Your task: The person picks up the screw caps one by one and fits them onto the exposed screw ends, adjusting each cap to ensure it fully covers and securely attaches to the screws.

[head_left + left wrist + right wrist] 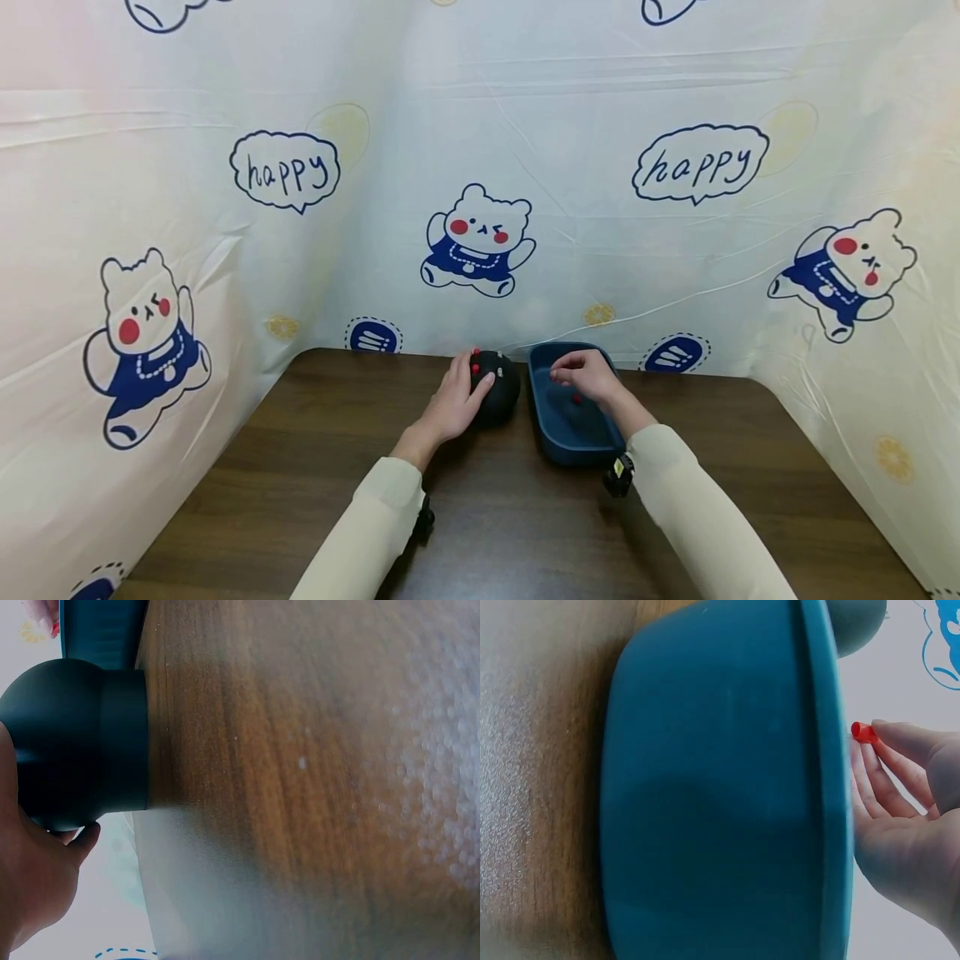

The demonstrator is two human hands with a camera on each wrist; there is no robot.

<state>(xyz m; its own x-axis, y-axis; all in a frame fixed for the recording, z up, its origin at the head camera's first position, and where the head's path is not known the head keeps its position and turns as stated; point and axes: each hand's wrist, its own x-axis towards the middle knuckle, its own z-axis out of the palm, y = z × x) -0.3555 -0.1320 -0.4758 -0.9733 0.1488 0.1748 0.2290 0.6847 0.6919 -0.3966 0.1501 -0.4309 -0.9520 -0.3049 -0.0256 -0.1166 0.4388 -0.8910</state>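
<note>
left hand (452, 402) curled round black dome (501, 404) | right hand (591, 377) pinches red peg (864, 733) above blue bin (576, 455)

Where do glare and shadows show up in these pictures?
Left wrist view: speckled glare at the right of the table, a faint highlight on the black dome; right wrist view: a soft shadow across the blue tray; head view: a shadow beside the right sleeve.

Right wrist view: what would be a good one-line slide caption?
The right hand pinches a small red piece above the blue tray on a wooden table.
</note>
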